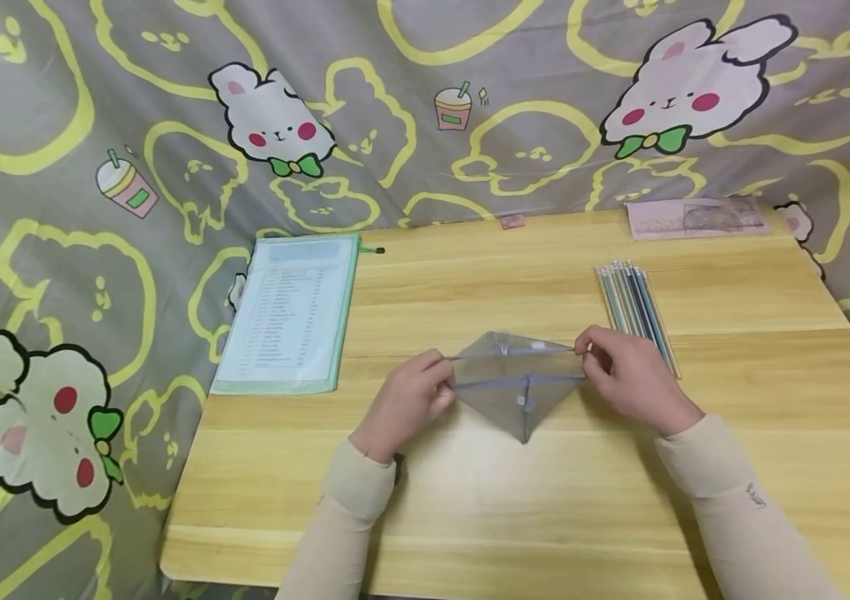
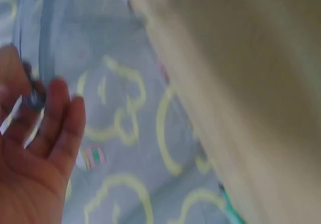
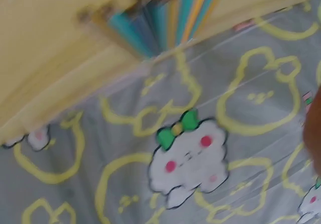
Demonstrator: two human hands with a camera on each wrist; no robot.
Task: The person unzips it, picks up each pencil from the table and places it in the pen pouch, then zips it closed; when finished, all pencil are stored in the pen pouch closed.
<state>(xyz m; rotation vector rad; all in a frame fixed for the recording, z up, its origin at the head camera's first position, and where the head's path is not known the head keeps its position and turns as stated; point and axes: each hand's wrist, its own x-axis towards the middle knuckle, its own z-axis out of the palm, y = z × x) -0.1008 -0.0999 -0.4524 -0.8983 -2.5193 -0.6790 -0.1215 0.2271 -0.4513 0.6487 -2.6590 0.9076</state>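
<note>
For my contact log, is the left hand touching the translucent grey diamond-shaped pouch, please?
Touching: in the head view, the left hand pinches one end of the pouch.

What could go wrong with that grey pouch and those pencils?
The grey zippered pouch might slip, since the left hand and right hand pinch just its ends. The right hand is also near the pencils, so a bump could scatter them.

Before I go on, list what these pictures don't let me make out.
Head: print on the sheet, too small to read.
Head: lower ends of some pencils, behind the right hand.
Left wrist: dark piece in the left hand, blurred, partly covered.
Right wrist: most of the right hand, cut off by the right edge.
</note>
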